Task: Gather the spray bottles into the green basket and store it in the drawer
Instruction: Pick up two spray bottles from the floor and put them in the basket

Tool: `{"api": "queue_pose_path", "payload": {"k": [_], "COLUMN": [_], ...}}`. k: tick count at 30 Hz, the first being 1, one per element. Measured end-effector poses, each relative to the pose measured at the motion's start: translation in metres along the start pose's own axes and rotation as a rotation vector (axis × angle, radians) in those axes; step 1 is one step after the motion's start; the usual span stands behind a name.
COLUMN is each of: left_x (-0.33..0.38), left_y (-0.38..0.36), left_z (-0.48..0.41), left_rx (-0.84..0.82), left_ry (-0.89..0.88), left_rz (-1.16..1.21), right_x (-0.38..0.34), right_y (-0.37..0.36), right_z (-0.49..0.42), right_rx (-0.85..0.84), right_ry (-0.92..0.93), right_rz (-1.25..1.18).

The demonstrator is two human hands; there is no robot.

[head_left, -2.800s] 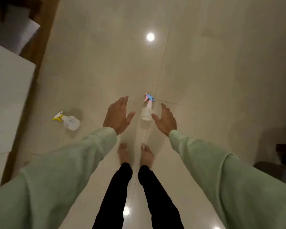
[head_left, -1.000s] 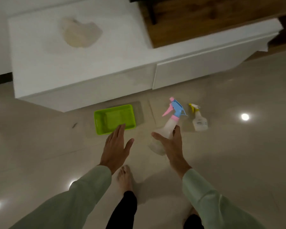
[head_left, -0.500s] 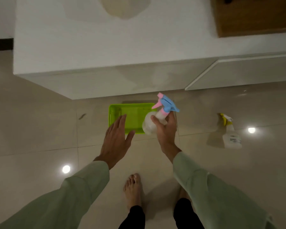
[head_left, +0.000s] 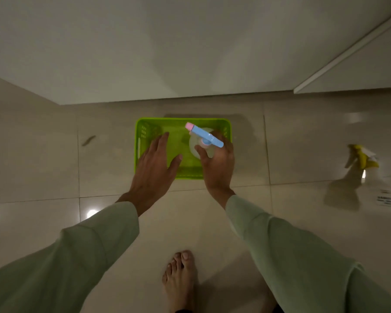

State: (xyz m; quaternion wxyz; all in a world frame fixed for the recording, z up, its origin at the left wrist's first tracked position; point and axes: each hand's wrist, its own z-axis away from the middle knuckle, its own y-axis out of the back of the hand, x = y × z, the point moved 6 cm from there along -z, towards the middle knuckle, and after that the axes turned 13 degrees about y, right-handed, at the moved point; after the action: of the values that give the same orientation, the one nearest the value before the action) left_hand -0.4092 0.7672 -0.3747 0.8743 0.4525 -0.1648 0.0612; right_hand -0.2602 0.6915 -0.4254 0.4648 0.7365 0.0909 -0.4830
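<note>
The green basket [head_left: 145, 129] sits on the tiled floor just in front of the white cabinet. My right hand [head_left: 218, 164] grips a clear spray bottle with a blue and pink head [head_left: 204, 136], held upright over the basket's right half. My left hand [head_left: 155, 168] hovers flat over the basket's left half, fingers apart, holding nothing. A second spray bottle with a yellow head [head_left: 363, 175] stands on the floor far to the right, apart from both hands.
The white cabinet [head_left: 190, 48] fills the top of the view, with a drawer front [head_left: 359, 71] at the upper right. My bare foot [head_left: 181, 279] is on the floor below the hands. A small dark mark [head_left: 88, 140] lies left of the basket.
I have come closer to the basket. My right hand has carried the blue and pink bottle from the basket's right edge to above its inside, and my left hand has moved over the basket.
</note>
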Motion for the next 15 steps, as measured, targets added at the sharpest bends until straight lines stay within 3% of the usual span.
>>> {"api": "queue_pose_path", "payload": {"k": [8, 15], "left_x": [0.003, 0.079], "left_y": [0.001, 0.0], "left_z": [0.034, 0.102], "left_rx": [-0.06, -0.127], "left_ry": [0.02, -0.089], "left_rz": [-0.043, -0.074], "right_x": [-0.006, -0.015], "right_y": [0.02, 0.145], "right_z": [0.008, 0.052], "right_rx": [-0.193, -0.205], "right_ry": [-0.083, -0.146], "right_rz": [0.01, -0.023]}}
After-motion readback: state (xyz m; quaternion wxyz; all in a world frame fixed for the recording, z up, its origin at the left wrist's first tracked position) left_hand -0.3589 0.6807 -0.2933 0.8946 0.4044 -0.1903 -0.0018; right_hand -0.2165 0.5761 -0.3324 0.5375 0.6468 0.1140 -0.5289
